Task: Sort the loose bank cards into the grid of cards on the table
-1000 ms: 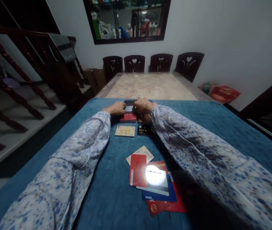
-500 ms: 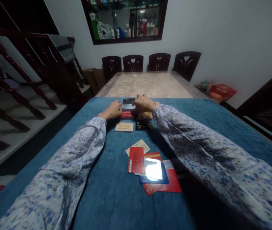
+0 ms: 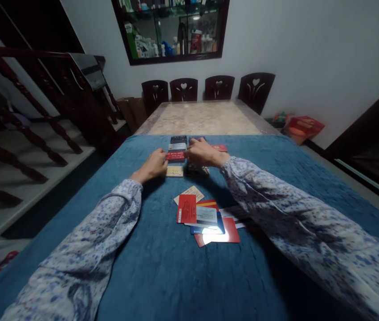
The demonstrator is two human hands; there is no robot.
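A red card (image 3: 176,156) lies in the left column of cards on the blue cloth. My left hand (image 3: 152,166) has curled fingers at its left edge, and my right hand (image 3: 201,152) grips around its right edge. Above it are a silver card (image 3: 177,146) and a black card (image 3: 179,139); a cream card (image 3: 175,171) lies below. Beyond my right hand show a dark card (image 3: 196,138) and another red card (image 3: 219,148). A black card (image 3: 197,170) is partly hidden under that hand.
Nearer me is an overlapping pile with a red card (image 3: 187,208), a blue card (image 3: 207,230) and several others, partly under my right sleeve. The blue cloth (image 3: 162,276) covers the near table; the bare tabletop (image 3: 205,117) continues beyond. Dark chairs (image 3: 219,88) stand at the far end.
Both hands have come slightly nearer, from beside the silver card to the red card's edges. The second red card on the right is uncovered; the near black card is now partly covered.
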